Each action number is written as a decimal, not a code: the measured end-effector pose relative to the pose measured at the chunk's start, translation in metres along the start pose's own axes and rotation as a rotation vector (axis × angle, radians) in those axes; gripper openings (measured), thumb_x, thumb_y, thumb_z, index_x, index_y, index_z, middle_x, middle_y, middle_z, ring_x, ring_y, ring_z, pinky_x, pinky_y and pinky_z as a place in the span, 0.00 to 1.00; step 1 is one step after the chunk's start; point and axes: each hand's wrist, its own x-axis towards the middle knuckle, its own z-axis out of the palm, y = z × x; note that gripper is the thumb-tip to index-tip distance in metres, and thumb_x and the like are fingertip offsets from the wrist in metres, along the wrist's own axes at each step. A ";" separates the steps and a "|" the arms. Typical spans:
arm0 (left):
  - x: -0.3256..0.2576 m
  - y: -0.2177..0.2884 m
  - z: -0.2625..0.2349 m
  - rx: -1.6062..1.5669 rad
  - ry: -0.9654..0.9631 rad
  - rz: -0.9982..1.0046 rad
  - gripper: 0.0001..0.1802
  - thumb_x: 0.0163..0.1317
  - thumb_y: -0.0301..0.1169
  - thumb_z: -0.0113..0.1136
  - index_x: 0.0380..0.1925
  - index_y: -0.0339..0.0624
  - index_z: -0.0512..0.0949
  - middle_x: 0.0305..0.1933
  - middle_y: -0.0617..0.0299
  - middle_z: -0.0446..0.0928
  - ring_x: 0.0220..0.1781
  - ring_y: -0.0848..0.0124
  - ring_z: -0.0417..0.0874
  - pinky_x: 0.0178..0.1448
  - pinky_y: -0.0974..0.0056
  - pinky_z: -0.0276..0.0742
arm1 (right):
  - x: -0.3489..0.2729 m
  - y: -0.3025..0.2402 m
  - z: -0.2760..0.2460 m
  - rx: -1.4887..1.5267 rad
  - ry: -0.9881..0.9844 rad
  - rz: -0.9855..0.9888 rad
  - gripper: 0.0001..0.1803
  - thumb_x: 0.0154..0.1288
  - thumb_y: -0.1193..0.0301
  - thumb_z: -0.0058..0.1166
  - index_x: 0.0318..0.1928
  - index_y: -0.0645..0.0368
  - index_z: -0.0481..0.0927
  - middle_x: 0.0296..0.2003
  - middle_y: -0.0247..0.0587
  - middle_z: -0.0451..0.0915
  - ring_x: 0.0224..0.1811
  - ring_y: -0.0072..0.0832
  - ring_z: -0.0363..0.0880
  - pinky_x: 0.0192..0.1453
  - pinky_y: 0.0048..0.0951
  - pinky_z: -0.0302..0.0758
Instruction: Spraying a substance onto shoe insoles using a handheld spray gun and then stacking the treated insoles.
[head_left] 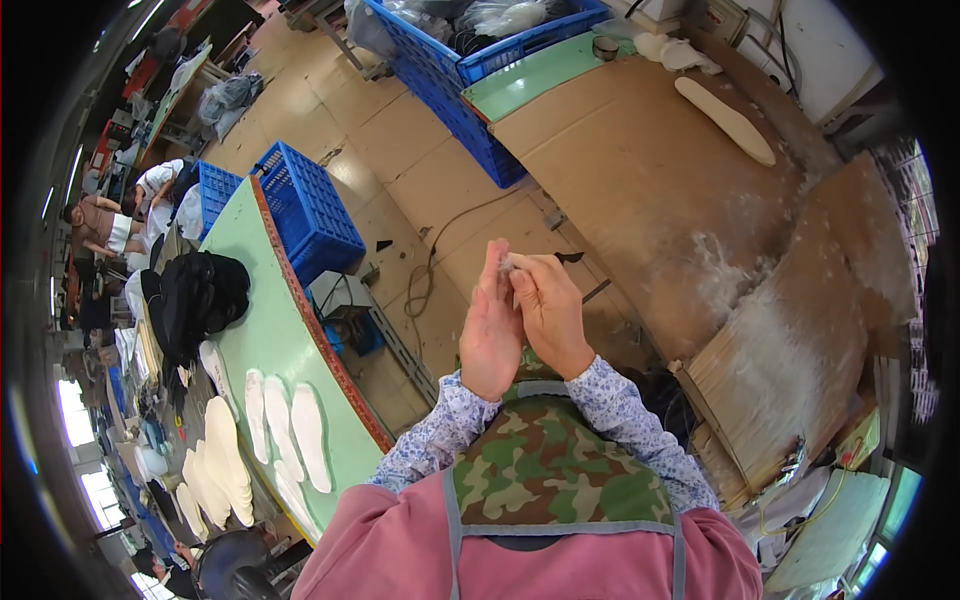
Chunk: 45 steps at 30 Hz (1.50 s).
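In front of my apron, both hands are raised together over the gap between two work tables. My left hand (pixel 490 340) is held nearly flat, its fingers stretched out and its palm turned toward the other hand. The fingers of my right hand (pixel 555 310) are bent and pressed against the left fingers. A small whitish bit (pixel 507 263) shows between the fingertips; its kind is too small to make out. A single cream insole (pixel 725 120) lies on the cardboard-covered table to the right. Several white insoles (pixel 310 437) lie on the green table to the left.
Cardboard (pixel 640 170) with white smears covers the right table. A dark cloth bundle (pixel 205 300) and stacked cream insoles (pixel 228 465) are at the left. Blue crates (pixel 310 215) stand beyond the green table (pixel 260 345). A cable (pixel 425 275) crosses the floor. People sit far left.
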 end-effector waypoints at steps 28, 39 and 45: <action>-0.008 -0.031 0.003 0.301 -0.124 -0.209 0.37 0.70 0.45 0.37 0.72 0.52 0.34 0.74 0.47 0.43 0.73 0.57 0.51 0.74 0.53 0.42 | -0.032 0.027 -0.044 -0.022 0.017 0.093 0.08 0.56 0.77 0.58 0.38 0.61 0.77 0.33 0.42 0.76 0.30 0.31 0.77 0.35 0.27 0.74; 0.000 -0.038 -0.030 0.504 0.075 -0.285 0.28 0.64 0.35 0.45 0.64 0.40 0.61 0.66 0.56 0.62 0.67 0.63 0.62 0.67 0.54 0.54 | -0.088 0.067 -0.094 0.614 0.292 0.619 0.12 0.67 0.73 0.48 0.48 0.64 0.74 0.28 0.36 0.79 0.27 0.20 0.78 0.31 0.21 0.76; -0.008 -0.043 -0.064 0.517 0.085 -0.419 0.22 0.64 0.31 0.47 0.58 0.38 0.67 0.56 0.58 0.70 0.58 0.66 0.70 0.60 0.59 0.63 | -0.156 0.085 -0.120 0.538 0.315 0.865 0.12 0.66 0.69 0.51 0.42 0.65 0.79 0.26 0.34 0.78 0.22 0.17 0.75 0.27 0.18 0.73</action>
